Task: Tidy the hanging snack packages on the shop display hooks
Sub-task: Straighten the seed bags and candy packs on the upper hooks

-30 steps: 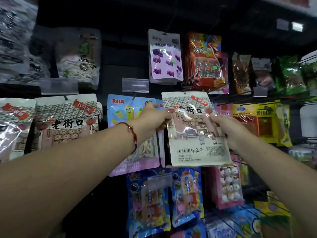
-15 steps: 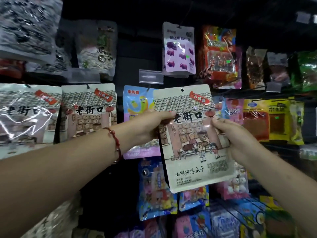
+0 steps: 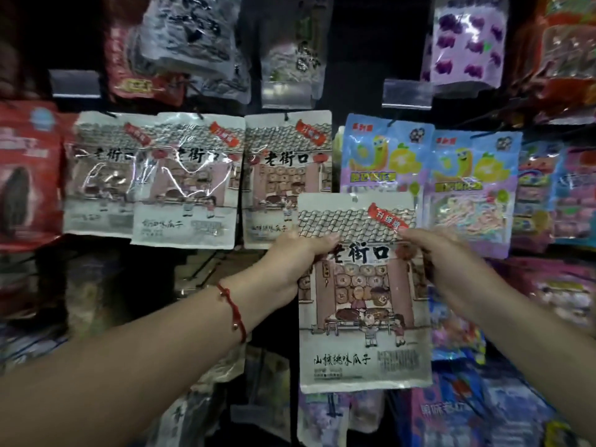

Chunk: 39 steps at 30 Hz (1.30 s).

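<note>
Both the left hand (image 3: 298, 253) and right hand (image 3: 432, 253) pinch the upright seed packet (image 3: 364, 295), just below-right of its matching hung packet (image 3: 287, 179).

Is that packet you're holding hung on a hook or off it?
Off: both hands hold the packet; its hang hole shows empty.

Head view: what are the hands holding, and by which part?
Both hold one grey seed packet: left hand at its upper left edge, right hand at its upper right edge.
</note>
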Each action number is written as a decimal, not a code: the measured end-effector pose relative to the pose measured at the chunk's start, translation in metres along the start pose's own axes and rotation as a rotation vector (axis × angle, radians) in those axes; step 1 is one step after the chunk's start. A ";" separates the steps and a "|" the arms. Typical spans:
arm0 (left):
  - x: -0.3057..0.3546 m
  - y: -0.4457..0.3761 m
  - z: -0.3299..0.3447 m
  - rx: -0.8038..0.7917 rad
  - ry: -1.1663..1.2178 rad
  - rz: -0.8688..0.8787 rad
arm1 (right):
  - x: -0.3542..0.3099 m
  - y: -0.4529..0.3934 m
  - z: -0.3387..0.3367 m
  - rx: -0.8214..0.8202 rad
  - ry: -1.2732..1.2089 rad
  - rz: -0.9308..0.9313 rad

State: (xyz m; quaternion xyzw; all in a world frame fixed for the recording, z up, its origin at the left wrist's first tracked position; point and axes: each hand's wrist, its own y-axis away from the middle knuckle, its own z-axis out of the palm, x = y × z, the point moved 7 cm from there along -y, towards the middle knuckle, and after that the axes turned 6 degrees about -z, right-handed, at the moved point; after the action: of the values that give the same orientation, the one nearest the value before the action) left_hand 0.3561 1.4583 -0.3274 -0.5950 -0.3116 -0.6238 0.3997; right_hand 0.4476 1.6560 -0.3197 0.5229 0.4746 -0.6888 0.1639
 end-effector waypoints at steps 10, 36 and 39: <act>0.009 0.018 -0.064 0.015 -0.110 -0.009 | -0.028 -0.020 0.091 -0.176 -0.152 0.136; 0.182 -0.129 -0.109 0.044 0.002 0.284 | -0.113 -0.167 0.153 0.063 -0.171 -0.060; 0.180 -0.130 -0.113 0.078 -0.005 0.293 | -0.110 -0.170 0.156 0.081 -0.160 -0.042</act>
State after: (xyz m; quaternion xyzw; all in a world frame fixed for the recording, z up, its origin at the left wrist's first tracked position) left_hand 0.1919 1.4006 -0.1489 -0.6195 -0.2463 -0.5449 0.5085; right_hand 0.2806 1.5815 -0.1412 0.4622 0.4426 -0.7504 0.1654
